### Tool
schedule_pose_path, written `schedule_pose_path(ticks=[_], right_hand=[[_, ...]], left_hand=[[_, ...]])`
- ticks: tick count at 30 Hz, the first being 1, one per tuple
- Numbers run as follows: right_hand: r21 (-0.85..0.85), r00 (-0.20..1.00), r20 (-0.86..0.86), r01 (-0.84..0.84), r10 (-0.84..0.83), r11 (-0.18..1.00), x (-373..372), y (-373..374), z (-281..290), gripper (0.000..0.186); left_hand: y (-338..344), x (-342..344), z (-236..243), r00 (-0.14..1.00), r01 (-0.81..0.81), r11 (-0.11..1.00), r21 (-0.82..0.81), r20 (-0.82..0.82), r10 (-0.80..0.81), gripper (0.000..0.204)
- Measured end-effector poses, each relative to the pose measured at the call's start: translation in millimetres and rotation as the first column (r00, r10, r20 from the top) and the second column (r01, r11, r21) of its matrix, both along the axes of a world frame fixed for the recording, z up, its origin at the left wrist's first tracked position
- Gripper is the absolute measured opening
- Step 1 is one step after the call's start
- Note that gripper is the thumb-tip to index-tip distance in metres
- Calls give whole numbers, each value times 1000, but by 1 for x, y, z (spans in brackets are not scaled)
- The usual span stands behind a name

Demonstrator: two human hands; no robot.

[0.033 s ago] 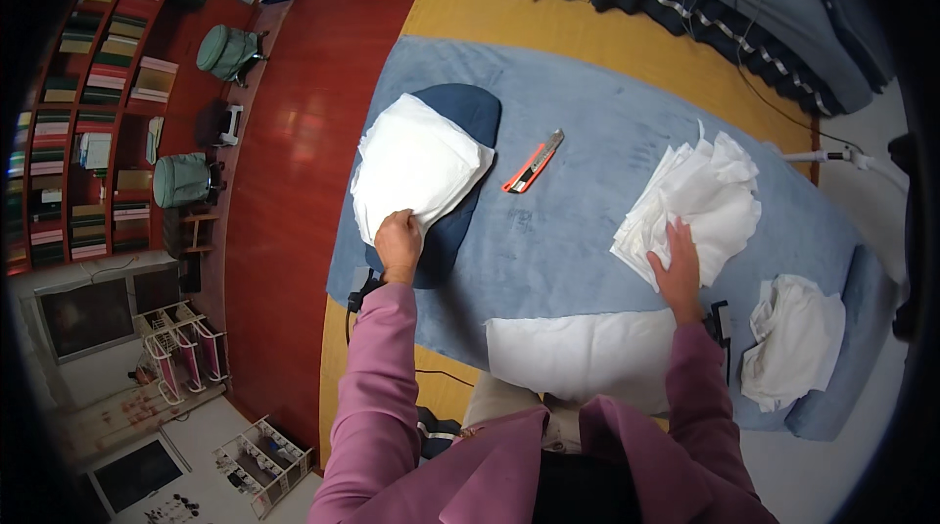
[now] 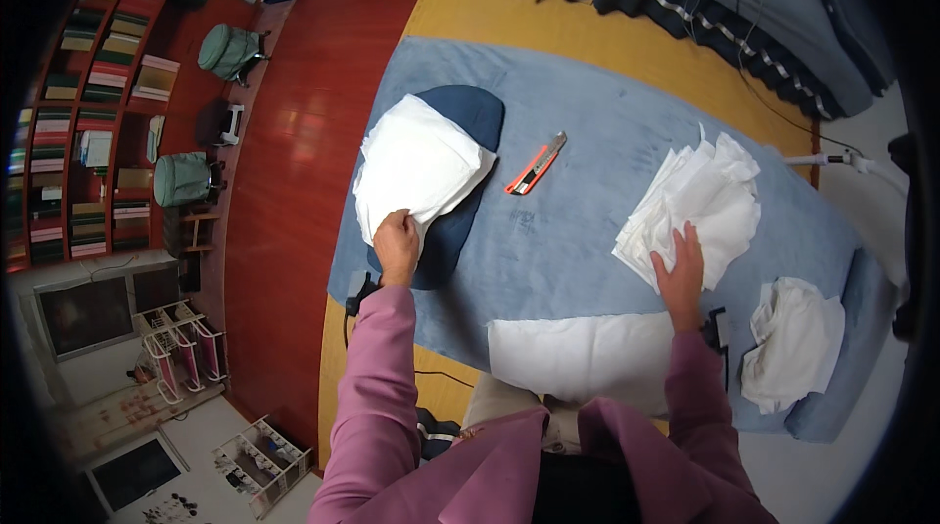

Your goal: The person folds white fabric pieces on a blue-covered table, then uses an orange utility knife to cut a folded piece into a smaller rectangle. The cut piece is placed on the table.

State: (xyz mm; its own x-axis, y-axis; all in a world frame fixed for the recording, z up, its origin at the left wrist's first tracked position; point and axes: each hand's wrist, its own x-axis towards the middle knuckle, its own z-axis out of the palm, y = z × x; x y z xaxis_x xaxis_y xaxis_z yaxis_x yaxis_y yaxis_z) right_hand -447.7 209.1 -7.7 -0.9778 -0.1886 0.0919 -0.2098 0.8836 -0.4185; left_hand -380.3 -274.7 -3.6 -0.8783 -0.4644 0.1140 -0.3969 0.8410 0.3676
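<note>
My left hand pinches the near edge of a stack of white cloth sheets, which rests on a dark blue cushion. My right hand lies with fingers apart on a looser, fanned pile of white sheets. Between the piles, an orange utility knife with its blade housing lies on the light blue plush-covered surface. A white cloth lies along the near edge, and a crumpled white cloth sits at the lower right.
Yellow mats and a red floor surround the blue surface. To the left are shelves of binders, green stools, screens and white racks. A skirted blue piece of furniture with dangling cables stands at the top right.
The fingertips of my right hand have shifted very slightly to the right on the loose pile. My left hand stays at the edge of the stack.
</note>
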Motion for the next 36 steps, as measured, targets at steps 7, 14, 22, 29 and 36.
schedule_pose_path(ticks=[7, 14, 22, 29, 36], right_hand=[[-707, 525, 692, 355, 495, 611, 63, -130, 40, 44], [-558, 451, 745, 825, 492, 89, 114, -217, 34, 48], [-419, 648, 759, 408, 67, 811, 140, -127, 92, 52], [-645, 703, 711, 666, 25, -374, 180, 4, 94, 45], [-578, 627, 776, 674, -57, -460, 220, 40, 46, 44]], left_hand=[[45, 63, 104, 998, 56, 913, 404, -46, -41, 16], [114, 109, 132, 971, 194, 724, 662, -25, -237, 33], [125, 112, 111, 947, -184, 659, 729, -48, 318, 24], [45, 179, 92, 626, -126, 420, 899, -256, 737, 24], [42, 223, 9, 647, -449, 117, 886, 232, 726, 24]])
